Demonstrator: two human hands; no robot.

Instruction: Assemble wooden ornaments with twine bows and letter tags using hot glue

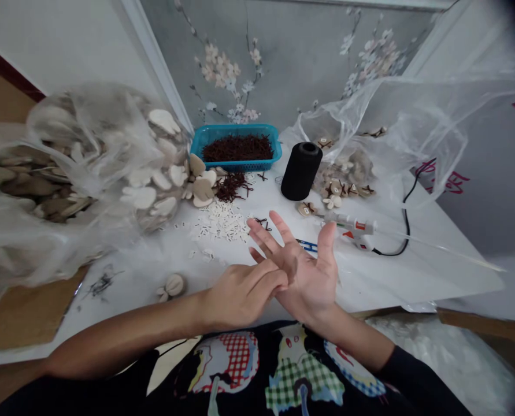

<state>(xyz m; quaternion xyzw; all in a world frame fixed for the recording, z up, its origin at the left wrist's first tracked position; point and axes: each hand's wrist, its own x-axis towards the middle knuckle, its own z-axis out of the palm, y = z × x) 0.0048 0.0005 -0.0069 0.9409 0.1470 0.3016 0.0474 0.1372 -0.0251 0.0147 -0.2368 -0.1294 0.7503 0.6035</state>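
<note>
My left hand (248, 293) is closed, its bent fingertips pressed against the palm of my right hand. Whatever those fingers hold, if anything, is hidden. My right hand (303, 274) lies palm up with its fingers spread and nothing visible in it. Just beyond it are blue-handled snips (307, 245) and a few small dark bows (263, 224). Left of the fingers spreads a pile of small white labels (225, 219). A padded bunny-shaped piece (174, 285) rests on the table near my left forearm.
A blue basket (199, 138) of dark brown bows stands at the back, beside a black thread cone (301, 171). Clear bags (110, 138) of felt pieces crowd the left. A glue gun (356, 228) with a black cord lies right, before another plastic bag (396, 112).
</note>
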